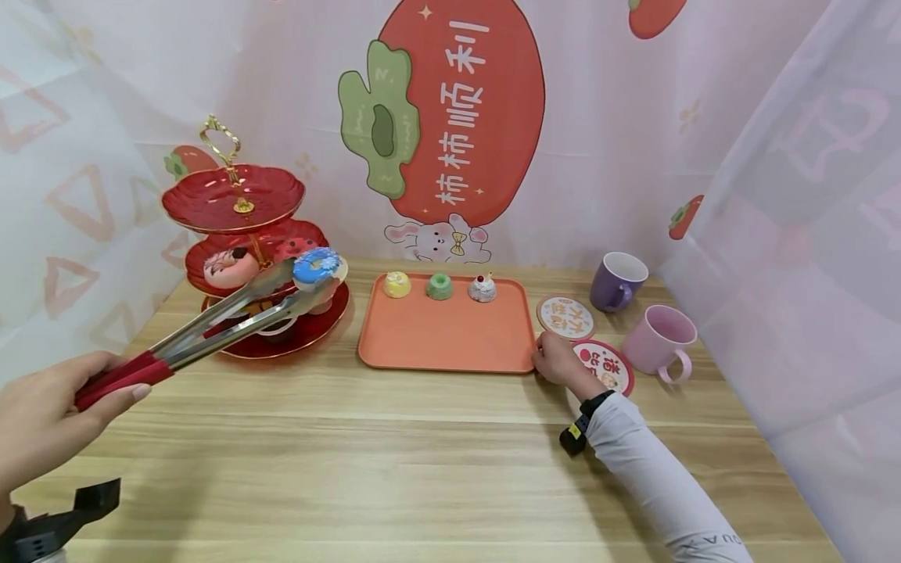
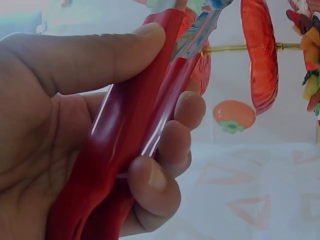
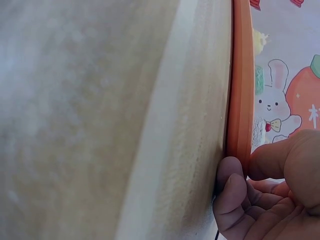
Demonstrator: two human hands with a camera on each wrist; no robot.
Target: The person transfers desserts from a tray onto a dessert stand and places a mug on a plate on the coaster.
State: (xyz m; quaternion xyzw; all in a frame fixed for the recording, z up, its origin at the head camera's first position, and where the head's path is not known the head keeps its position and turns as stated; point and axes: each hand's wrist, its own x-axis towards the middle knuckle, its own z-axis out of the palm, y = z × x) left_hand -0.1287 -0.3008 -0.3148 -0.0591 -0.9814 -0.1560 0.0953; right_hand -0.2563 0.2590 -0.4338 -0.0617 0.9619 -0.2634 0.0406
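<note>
My left hand [image 1: 63, 414] grips a pair of red-handled metal tongs [image 1: 228, 332], fingers wrapped round the handles [image 2: 130, 130] in the left wrist view. Between the tongs' tips sits a blue-topped donut [image 1: 317, 266], in front of the tiered stand's right side. At the front right corner of an orange tray [image 1: 450, 340], my right hand [image 1: 559, 360] pinches the rim; the right wrist view shows thumb and fingers on the tray's edge [image 3: 241, 100]. Along the tray's back stand a yellow cake [image 1: 397, 285], a green ring cake [image 1: 439, 287] and a white cherry-topped cake [image 1: 482, 290].
A red three-tier stand [image 1: 211, 207] at the left carries a pink donut [image 1: 231, 270] and other pieces, partly hidden by the tongs. Right of the tray lie two round coasters [image 1: 565, 316], with a purple mug [image 1: 609, 285] and a pink mug [image 1: 651, 340] beside them.
</note>
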